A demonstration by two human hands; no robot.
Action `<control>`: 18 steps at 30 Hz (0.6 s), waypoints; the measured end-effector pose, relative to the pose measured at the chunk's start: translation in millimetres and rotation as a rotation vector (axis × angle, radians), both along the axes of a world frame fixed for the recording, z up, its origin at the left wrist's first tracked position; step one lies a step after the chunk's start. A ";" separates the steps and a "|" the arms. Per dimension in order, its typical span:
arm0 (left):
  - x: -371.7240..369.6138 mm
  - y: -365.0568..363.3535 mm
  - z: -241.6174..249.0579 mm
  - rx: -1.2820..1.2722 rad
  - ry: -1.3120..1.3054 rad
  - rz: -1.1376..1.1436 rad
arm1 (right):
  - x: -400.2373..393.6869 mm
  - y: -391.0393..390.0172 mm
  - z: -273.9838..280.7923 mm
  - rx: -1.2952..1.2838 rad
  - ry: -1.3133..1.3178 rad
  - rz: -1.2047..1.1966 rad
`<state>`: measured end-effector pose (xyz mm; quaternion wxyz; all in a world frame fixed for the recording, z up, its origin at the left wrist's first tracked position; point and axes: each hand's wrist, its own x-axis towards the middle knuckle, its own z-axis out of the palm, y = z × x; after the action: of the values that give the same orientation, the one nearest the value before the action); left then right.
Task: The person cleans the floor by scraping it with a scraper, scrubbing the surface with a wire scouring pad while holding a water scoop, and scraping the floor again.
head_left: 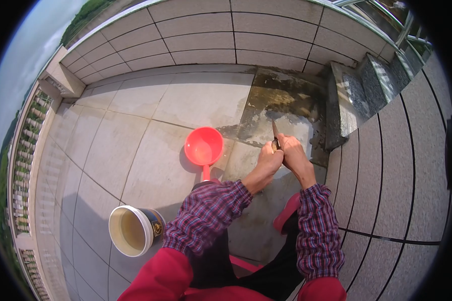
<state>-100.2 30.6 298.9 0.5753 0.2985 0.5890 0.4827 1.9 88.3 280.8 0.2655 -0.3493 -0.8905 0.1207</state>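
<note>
My left hand (266, 164) and my right hand (295, 154) are close together in front of me, both with fingers curled. Between them is a knife (275, 129), its narrow pointed blade directed away from me over the wet floor. A dark part shows near the base of the blade. The fingers cover most of the handle, and how each hand grips it is partly hidden. To the left of my left hand, a red plastic dipper (204, 146) rests on the tiles with its handle toward me. Patterned sleeves cover both forearms.
A white bucket (144, 233) with cloudy liquid stands at the lower left. Wet, dirty floor (286, 95) lies ahead, beside stone steps (344, 100). Tiled walls (196, 35) border the front and right (381, 185); a balustrade (27, 160) runs along the left.
</note>
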 end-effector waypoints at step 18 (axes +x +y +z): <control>-1.6 -4.6 22.0 0.003 -0.076 -0.010 | -4.3 -1.3 -5.9 -0.078 -0.126 -0.077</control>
<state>-101.9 26.0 320.8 0.5989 0.2838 0.5645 0.4919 -2.3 87.0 274.9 0.1997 -0.4002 -0.8859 0.1227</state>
